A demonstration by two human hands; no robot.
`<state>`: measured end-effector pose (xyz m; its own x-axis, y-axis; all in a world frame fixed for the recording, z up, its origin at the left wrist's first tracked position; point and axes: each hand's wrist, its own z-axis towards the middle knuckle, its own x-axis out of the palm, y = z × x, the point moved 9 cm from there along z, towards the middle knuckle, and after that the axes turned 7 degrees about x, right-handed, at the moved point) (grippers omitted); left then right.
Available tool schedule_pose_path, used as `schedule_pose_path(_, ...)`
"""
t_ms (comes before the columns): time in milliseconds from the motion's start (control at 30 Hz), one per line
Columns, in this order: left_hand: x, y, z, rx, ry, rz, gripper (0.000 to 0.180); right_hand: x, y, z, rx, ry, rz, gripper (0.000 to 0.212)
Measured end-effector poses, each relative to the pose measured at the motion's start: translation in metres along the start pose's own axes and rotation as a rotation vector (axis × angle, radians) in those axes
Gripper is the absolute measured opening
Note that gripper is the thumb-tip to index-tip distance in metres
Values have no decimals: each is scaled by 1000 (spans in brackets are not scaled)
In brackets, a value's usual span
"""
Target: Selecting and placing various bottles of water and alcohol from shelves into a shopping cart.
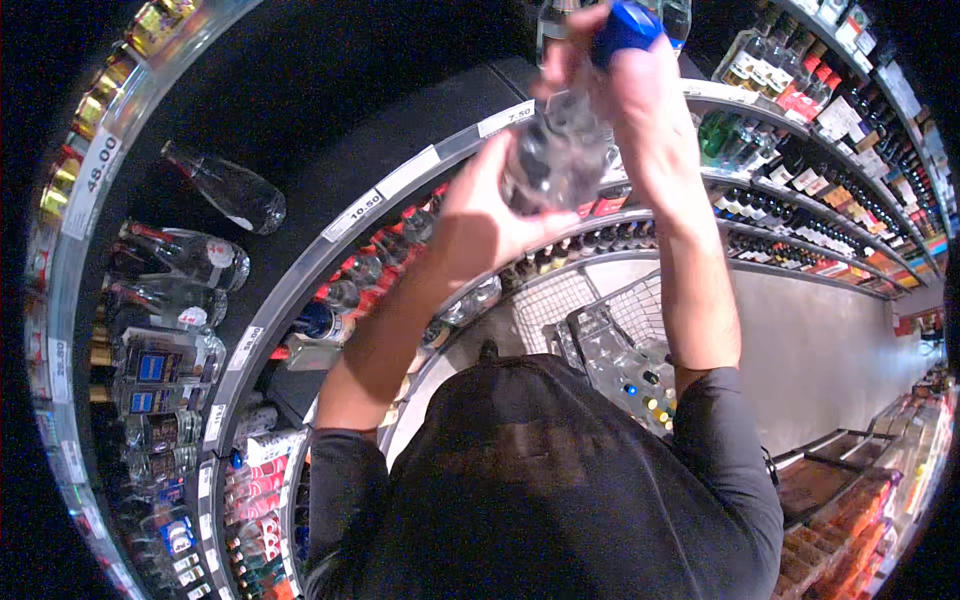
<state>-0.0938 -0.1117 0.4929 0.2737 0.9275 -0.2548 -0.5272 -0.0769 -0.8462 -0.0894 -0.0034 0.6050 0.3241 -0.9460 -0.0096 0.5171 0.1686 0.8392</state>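
Observation:
Both my arms reach up to a shelf of bottles. A clear glass bottle [560, 165], blurred by motion, is between my hands. My left hand [475, 220] cups its lower end, with fingers on one side and the thumb along the bottom. My right hand [645, 115] grips the upper end, its fingers and thumb closed just below a blue cap [632, 28]. Some of the right fingers are hidden behind the bottle. Just beyond the right hand, other clear bottles [557, 22] stand on the dark upper shelf.
A curved shelf edge with price labels [365, 208] runs beneath my arms. At left, a lone clear bottle [235, 190] stands apart from several others [185, 255]. Lower shelves hold red-labelled bottles [365, 268]. Below are a cart [610, 345] with bottles and a grey floor [830, 330].

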Motion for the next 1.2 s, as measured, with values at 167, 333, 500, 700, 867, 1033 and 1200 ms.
schedule_pose_path(167,-51,7,45,215,-230,228,75,19,1,21,127,59,-127,54)
schedule_pose_path(333,-67,19,59,242,-269,325,76,11,-35,40,-69,64,-390,52)
schedule_pose_path(500,-72,31,68,214,-294,248,76,2,-81,50,-7,98,-405,68)
schedule_pose_path(700,-80,55,78,171,-358,380,88,-16,-143,57,113,124,-271,70)
schedule_pose_path(867,-84,70,93,81,-382,346,88,-29,-170,47,313,210,-137,71)
schedule_pose_path(1033,-81,96,125,43,-314,377,93,-55,-194,63,302,104,-247,70)
schedule_pose_path(1200,-68,123,132,-67,-221,278,92,-69,-211,65,304,78,-347,71)
